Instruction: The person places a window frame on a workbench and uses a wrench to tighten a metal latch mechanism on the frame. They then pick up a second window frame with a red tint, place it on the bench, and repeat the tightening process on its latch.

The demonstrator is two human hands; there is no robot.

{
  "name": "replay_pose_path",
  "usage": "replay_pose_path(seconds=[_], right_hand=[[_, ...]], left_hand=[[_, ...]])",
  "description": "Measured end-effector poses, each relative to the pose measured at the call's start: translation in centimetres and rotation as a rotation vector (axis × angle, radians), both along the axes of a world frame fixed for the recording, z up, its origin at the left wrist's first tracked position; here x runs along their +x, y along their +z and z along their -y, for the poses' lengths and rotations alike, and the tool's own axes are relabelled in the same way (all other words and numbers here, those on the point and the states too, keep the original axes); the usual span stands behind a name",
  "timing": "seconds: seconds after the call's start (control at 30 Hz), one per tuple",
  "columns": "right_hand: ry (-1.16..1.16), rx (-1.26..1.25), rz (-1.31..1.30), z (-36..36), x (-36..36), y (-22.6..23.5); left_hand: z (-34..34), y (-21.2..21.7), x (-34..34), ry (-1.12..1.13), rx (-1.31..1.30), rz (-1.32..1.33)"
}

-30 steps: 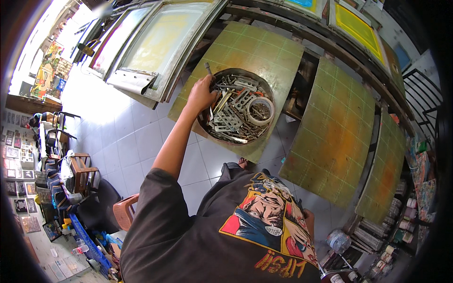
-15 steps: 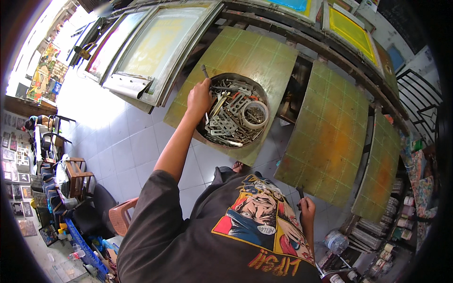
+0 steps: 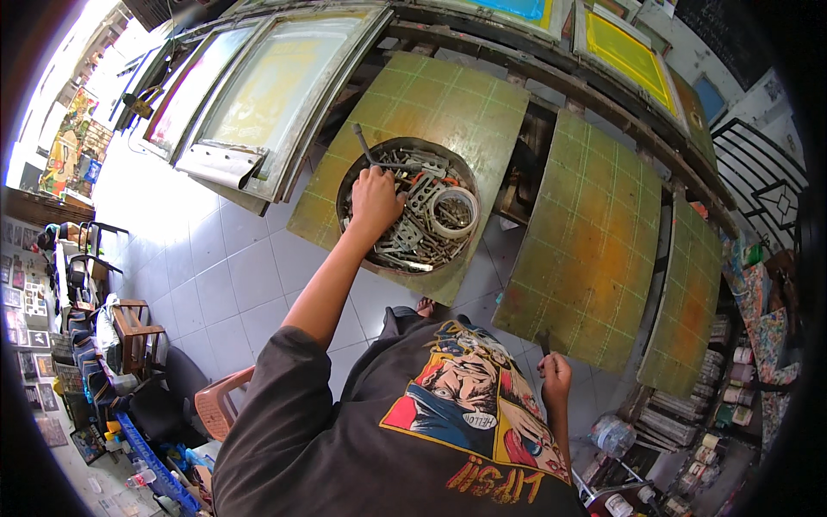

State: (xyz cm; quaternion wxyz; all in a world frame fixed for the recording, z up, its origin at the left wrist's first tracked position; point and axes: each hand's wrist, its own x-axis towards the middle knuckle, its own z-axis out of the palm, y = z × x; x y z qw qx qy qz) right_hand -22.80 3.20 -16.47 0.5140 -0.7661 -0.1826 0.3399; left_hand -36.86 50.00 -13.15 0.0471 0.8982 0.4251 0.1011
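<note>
My left hand [image 3: 376,205] reaches into a round metal tin [image 3: 343,185] full of loose hardware. Its fingers curl down among the metal pieces, and the tips are hidden. Just beyond them a bent grey metal rod [image 3: 363,144], shaped like an L-wrench, leans over the tin's rim. Slotted metal plates [image 3: 402,237], screws and bolts fill the tin, with a pale tape roll [image 3: 454,213] on top at the right. Down by my right side, my right hand [image 3: 557,376] is closed on a thin dark tool [image 3: 544,343], whose exact kind I cannot make out.
Under the tin is a green-gridded board [image 3: 452,90]. More such boards [image 3: 586,233] stand to the right. Framed printing screens [image 3: 280,82] are at the back left, a yellow one [image 3: 629,56] at the back right. A plastic chair [image 3: 224,403] and a wooden stool [image 3: 136,332] are at the left.
My left hand has moved down and inward from the tin's left rim, over the hardware. The bent rod now shows more beyond the fingers. My right hand keeps its dark tool.
</note>
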Motion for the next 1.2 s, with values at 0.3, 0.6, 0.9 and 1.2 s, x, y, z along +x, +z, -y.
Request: replay_pose_path(seconds=[0.3, 0.6, 0.9, 1.2], right_hand=[[-0.005, -0.002, 0.016, -0.4, -0.4, -0.2], [-0.026, -0.029, 0.038, -0.1, -0.6, -0.2], [-0.074, -0.036, 0.059, 1.7, -1.0, -1.3], [-0.037, -0.029, 0.066, 2.2, -1.3, -1.1]], left_hand=[[-1.0, -1.0, 0.0, 0.011, -0.021, 0.028], [-0.8, -0.5, 0.5, -0.007, -0.049, -0.058], [-0.7, 2.1, -0.7, -0.115, -0.063, 0.166], [-5.6, 6.0, 3.1, -0.329, 0.052, 0.23]])
